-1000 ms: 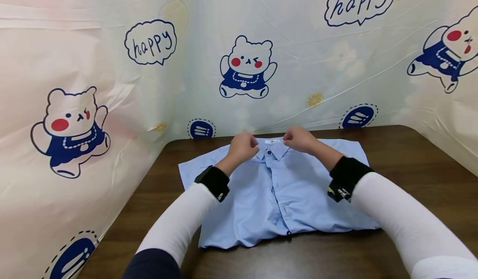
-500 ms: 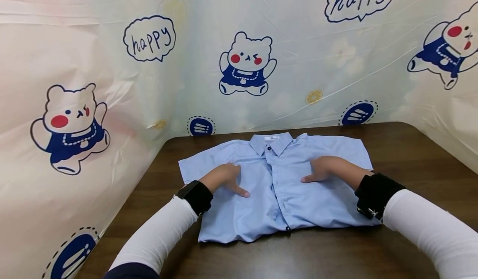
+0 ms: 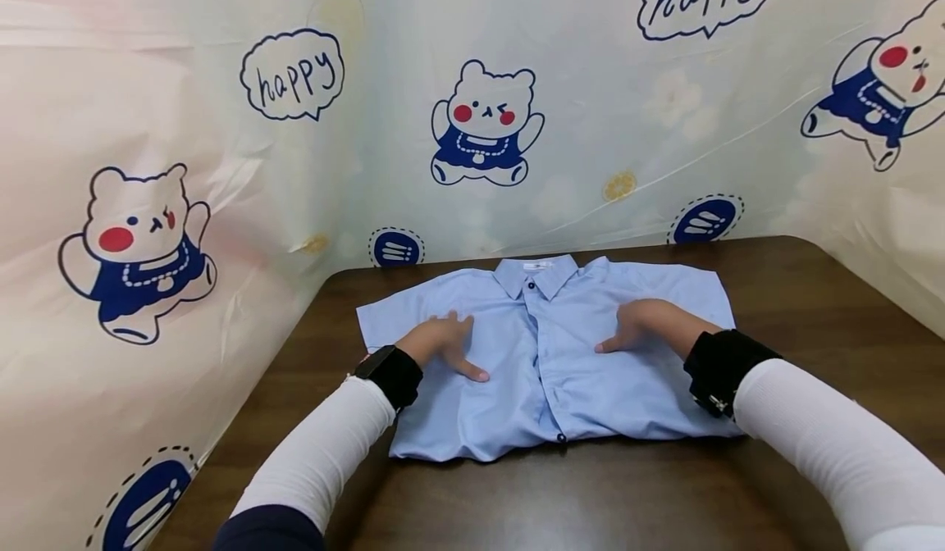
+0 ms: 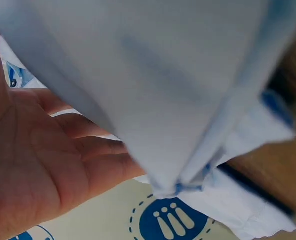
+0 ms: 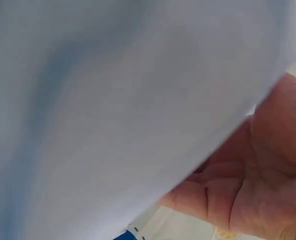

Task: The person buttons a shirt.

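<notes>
A light blue short-sleeved shirt (image 3: 502,412) lies front up on the table, its collar (image 3: 537,279) at the far side. My left hand (image 3: 446,343) rests on the shirt's left half with thumb and fingers spread. On the right half lies my right hand (image 3: 644,323), thumb extended toward the middle; its other fingers are mostly hidden in the head view. In the left wrist view, pale blurred cloth (image 4: 152,75) covers part of the left hand's fingers (image 4: 105,167). Similar cloth (image 5: 138,115) fills most of the right wrist view, hiding the right hand's fingertips.
The brown wooden table (image 3: 561,502) extends in front of and beside the shirt. A pale curtain (image 3: 591,108) printed with bears stands close behind the table's far edge and along its sides. Black straps (image 3: 387,376) with small devices sit on both wrists.
Both hands have left the collar and come down onto the shirt's body, the fingers going from pinching to extended. The shirt's near edge has shifted slightly away from me.
</notes>
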Demonstrator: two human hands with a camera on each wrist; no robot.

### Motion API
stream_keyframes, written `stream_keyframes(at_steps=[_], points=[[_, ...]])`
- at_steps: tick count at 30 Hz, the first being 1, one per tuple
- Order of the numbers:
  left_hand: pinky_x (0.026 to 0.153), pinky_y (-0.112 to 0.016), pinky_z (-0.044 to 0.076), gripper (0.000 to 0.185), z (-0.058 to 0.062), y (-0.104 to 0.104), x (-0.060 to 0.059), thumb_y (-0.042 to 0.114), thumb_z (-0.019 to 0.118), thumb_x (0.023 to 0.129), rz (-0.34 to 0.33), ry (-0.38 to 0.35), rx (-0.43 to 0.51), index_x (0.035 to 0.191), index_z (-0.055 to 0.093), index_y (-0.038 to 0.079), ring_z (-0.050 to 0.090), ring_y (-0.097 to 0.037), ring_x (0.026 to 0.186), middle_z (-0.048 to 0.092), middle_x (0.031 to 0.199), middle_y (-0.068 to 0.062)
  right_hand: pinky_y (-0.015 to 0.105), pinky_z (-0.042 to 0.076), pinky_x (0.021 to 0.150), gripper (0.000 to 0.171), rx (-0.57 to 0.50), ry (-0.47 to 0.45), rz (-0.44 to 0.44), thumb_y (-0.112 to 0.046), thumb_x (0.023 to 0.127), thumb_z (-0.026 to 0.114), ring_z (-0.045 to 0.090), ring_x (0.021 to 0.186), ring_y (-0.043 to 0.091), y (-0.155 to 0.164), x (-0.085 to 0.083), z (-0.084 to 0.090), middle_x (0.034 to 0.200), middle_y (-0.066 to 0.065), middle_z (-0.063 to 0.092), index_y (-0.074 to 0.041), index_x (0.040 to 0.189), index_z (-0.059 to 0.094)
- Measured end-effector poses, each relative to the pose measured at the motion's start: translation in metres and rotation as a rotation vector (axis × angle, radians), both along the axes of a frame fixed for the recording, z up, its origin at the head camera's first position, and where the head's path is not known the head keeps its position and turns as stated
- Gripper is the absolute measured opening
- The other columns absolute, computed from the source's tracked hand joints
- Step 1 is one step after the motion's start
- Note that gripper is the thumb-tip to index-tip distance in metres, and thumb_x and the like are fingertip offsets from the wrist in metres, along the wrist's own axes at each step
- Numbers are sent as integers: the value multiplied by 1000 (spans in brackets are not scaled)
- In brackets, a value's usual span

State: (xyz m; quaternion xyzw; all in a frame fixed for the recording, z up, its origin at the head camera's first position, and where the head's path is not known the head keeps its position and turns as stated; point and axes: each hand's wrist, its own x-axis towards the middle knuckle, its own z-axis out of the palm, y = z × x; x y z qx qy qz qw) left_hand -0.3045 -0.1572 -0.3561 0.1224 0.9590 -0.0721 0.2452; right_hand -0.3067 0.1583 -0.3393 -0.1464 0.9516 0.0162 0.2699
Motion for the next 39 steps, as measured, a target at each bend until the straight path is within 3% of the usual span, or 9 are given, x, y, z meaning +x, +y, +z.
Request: stream_keyframes(at_steps=[3,6,10,15,19,23,29,34,39], points=[[110,-47,31,107,8,5,0,68,70,75,2,-51,16,149,32,2,38,-33,135,39,148,-20,53,40,100,72,3,19,41,-50,94,58,53,116,40,-8,-4,8,123,29,56,14,126,53],[95,-40,45,71,23,16,-5,54,73,82,-17,-69,55,124,58,-1,57,-24,106,62,115,-12,49,44,97,56,-25,146,111,-40,94,61,58,108,38,-29,-12,19,114,26,62,12,114,60],[80,-36,53,32,37,39,-20,34,72,89,39,-43,177,96,68,3,62,-22,92,65,97,-7,43,50,86,39,-129,317,130,-36,91,65,63,92,32,-72,-18,21,97,18,66,4,92,65],[70,-31,56,12,38,69,-33,15,69,91,125,19,299,90,69,3,65,-23,84,66,90,-10,38,50,74,29,-218,329,70,-35,89,70,58,78,22,-116,-15,7,87,7,64,-6,89,65],[59,-27,53,15,33,85,-37,2,61,92,151,47,324,79,66,3,62,-18,65,63,76,-9,40,51,69,15,-220,380,56,-21,86,70,59,78,23,-122,-13,-3,88,8,65,-7,86,64],[56,-22,52,22,26,94,-42,-1,56,93,195,34,368,73,64,0,60,-13,57,65,75,-9,36,49,66,4,-234,421,61,-8,86,64,56,75,22,-113,-17,-6,86,8,63,-6,84,61],[53,-20,50,11,20,100,-49,-3,54,91,264,75,448,82,61,-1,56,-11,54,59,84,-9,27,50,50,7,-314,283,-77,-2,86,60,59,54,19,-93,-31,-3,70,8,59,-4,80,56],[54,-24,51,13,15,103,-52,-5,50,93,351,18,588,87,62,-5,57,-15,55,59,81,-12,28,52,48,6,-399,181,-194,-1,86,58,57,47,17,-84,-35,-1,63,8,58,0,80,57],[50,-23,50,16,8,107,-55,-2,57,91,336,24,536,76,64,-2,58,-15,52,62,74,-11,26,51,48,7,-430,161,-205,0,89,57,56,48,16,-84,-35,0,67,9,57,0,82,58]])
